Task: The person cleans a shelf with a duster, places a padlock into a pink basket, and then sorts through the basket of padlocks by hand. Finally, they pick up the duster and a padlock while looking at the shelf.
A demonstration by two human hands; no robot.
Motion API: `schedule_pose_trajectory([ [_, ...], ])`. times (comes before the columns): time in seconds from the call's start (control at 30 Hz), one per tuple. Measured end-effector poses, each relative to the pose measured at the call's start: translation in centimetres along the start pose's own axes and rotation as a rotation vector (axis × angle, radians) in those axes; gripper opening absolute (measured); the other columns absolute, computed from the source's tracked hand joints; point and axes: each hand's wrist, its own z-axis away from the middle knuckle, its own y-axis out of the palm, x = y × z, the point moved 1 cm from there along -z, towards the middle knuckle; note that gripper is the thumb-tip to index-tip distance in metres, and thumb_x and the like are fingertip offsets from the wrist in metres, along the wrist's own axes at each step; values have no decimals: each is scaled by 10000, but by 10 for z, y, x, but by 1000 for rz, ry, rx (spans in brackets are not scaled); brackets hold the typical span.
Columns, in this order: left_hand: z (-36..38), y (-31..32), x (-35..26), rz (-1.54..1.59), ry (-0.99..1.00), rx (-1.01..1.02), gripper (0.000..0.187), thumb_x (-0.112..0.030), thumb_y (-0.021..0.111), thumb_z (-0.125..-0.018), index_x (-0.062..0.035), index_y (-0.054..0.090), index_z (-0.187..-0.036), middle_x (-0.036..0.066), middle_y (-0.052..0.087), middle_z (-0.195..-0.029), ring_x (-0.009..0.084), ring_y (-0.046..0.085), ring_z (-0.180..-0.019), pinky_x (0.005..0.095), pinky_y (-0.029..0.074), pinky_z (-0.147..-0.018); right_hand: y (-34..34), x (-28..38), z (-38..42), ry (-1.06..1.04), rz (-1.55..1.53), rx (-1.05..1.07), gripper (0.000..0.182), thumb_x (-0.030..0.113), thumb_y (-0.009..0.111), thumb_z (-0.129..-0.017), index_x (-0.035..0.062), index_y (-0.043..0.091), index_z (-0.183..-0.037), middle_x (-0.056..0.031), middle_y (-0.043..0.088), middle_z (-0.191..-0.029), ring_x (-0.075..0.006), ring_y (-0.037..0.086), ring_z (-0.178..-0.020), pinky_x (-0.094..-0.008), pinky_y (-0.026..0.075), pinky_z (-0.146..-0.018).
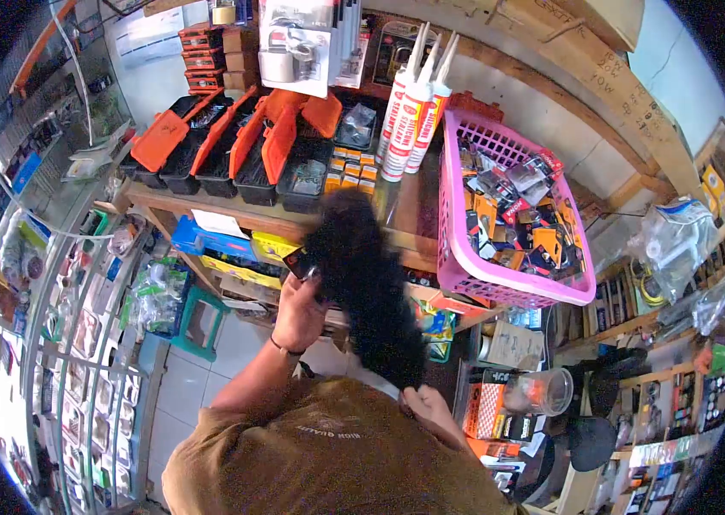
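A long, dark, fuzzy object (371, 292), blurred, runs from the shelf edge down toward my chest. Its lower end meets my right hand (428, 403), whose fingers are closed round it. Left of the fuzzy object, my left hand (301, 311) is raised with closed fingers on a small black packet (297, 263) with an orange mark. Part of that hand's fingers is hidden behind the dark fuzz. Black bins (255, 190) with orange lids and small orange-and-white boxes (350, 168) stand on the shelf just beyond.
White silicone tubes (405, 124) stand upright at the shelf's back. To their right is a pink basket (513, 290) of packaged goods. A glass display rack (79, 343) is at left, a green stool (201, 324) below, and a clear plastic jar (551, 392) at lower right.
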Motion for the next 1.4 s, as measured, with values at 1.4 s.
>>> schedule_pose_trajectory([
  [1.4,5,28,-27,240,-256,126,840,-685,185,-810,-39,259,-1342,167,363,-1328,300,363,-1216,428,248,-1025,11,-43,4,-106,267,-90,309,288,534,-842,17,509,-697,-199,516,-581,-373,548,-543,-416,407,-464],
])
